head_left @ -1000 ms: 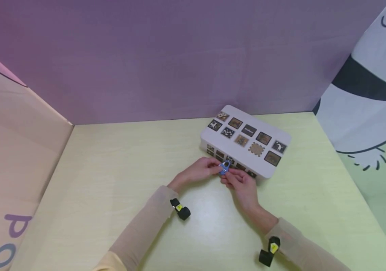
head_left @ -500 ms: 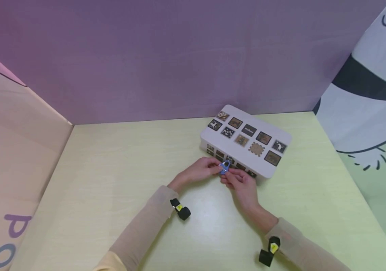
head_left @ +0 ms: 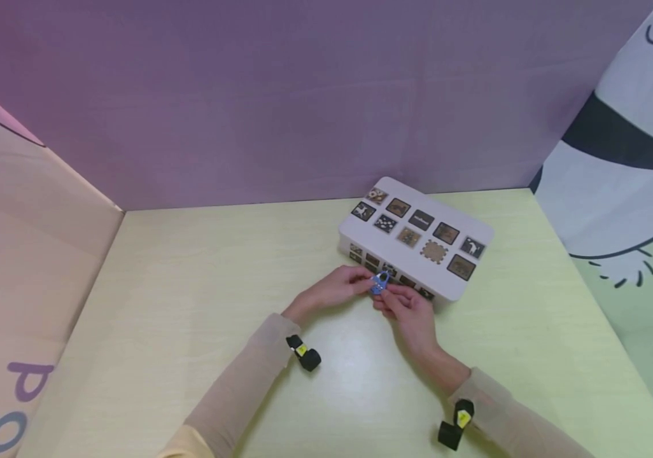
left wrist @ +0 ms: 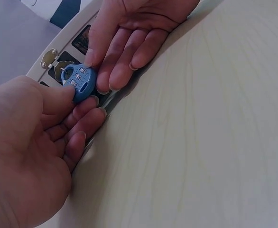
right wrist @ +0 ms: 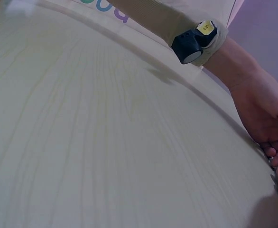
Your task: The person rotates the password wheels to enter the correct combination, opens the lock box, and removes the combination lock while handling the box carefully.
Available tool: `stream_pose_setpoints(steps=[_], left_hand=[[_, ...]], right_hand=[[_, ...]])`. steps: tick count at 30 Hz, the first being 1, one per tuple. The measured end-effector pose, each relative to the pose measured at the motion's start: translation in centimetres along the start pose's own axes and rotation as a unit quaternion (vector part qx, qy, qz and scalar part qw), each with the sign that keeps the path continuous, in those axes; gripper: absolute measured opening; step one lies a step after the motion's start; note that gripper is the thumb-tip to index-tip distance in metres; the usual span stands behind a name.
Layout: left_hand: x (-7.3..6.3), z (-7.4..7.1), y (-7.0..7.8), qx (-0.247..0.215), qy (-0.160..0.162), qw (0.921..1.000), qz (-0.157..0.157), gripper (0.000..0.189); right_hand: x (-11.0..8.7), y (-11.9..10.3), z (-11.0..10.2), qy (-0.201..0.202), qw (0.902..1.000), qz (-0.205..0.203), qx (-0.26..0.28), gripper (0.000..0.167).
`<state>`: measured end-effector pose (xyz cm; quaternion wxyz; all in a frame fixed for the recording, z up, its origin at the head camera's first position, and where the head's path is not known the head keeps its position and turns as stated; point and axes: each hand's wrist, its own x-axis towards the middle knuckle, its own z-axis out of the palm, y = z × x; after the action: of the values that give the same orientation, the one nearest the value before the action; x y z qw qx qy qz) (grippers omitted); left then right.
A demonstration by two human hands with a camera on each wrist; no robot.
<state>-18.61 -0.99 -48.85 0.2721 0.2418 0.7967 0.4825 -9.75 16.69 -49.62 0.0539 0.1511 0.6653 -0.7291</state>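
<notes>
A blue combination padlock [left wrist: 79, 81] with several small number dials hangs by its shackle at the brass hasp [left wrist: 58, 64] on the front of a white box [head_left: 418, 238]. My left hand [head_left: 338, 287] pinches the lock's near side, its thumb lying across the face by the dials in the left wrist view. From the other side, my right hand [head_left: 414, 318] pinches the lock's edge between thumb and fingers. Fingers of both hands curl beneath the lock and hide its underside. In the right wrist view, the left hand [right wrist: 264, 111] shows at the right edge, and the padlock is out of sight.
Small dark and brown pictures cover the box's lid and front. The box stands at an angle on a pale wooden table [head_left: 200, 286], near the purple back wall [head_left: 280, 108]. Printed panels stand left and right. Each sleeve carries a black wrist camera [head_left: 306, 355].
My left wrist has shifted very slightly to the left. Both hands keep their grip on the padlock, and the box stays where it was.
</notes>
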Motion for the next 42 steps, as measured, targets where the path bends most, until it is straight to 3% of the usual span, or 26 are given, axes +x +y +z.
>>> stream_pose_setpoints(steps=[19,42], left_hand=[[-0.11,-0.12,-0.18,-0.015,-0.007,0.9999,0.002,0.031],[0.06,0.34,0.32,0.000,0.021,0.9994,-0.026,0.030]], right_hand=[[0.06,0.17,0.01,-0.001,1.0000,-0.001,0.005,0.028],[0.09,0.10,0.01,-0.002,1.0000,-0.001,-0.006,0.027]])
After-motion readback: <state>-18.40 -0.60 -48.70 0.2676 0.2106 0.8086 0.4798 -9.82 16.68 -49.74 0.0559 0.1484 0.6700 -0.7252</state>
